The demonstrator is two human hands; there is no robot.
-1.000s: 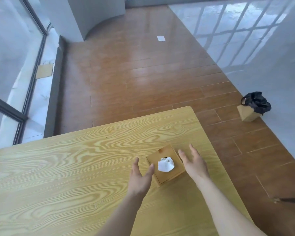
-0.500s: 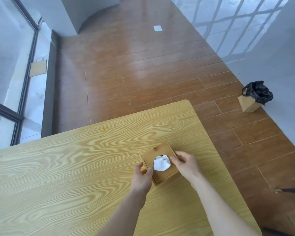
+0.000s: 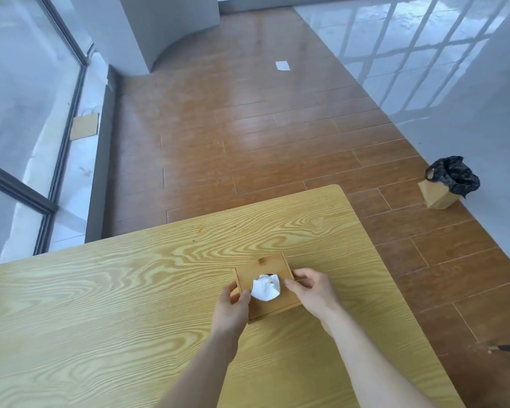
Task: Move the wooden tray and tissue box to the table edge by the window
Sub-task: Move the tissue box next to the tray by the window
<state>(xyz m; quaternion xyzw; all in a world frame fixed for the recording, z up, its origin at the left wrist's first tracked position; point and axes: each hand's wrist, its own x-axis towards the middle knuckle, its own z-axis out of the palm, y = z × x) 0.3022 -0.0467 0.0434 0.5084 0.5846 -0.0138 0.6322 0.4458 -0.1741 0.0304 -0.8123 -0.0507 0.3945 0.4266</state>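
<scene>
The counter (image 3: 130, 304) is a light yellow wood-grain top with a rounded far right corner, and the only thing resting on it is a square wooden tissue box (image 3: 265, 270) near its right side, a white tissue (image 3: 266, 287) sticking out of its top. Beyond it, the brown plank floor (image 3: 248, 136) carries a lined paper bin (image 3: 442, 187) by the right wall and a small white sheet (image 3: 282, 65) farther off.

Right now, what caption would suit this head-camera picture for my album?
Both hands, left hand and right hand, grip the wooden tissue box on the yellow table.
</scene>
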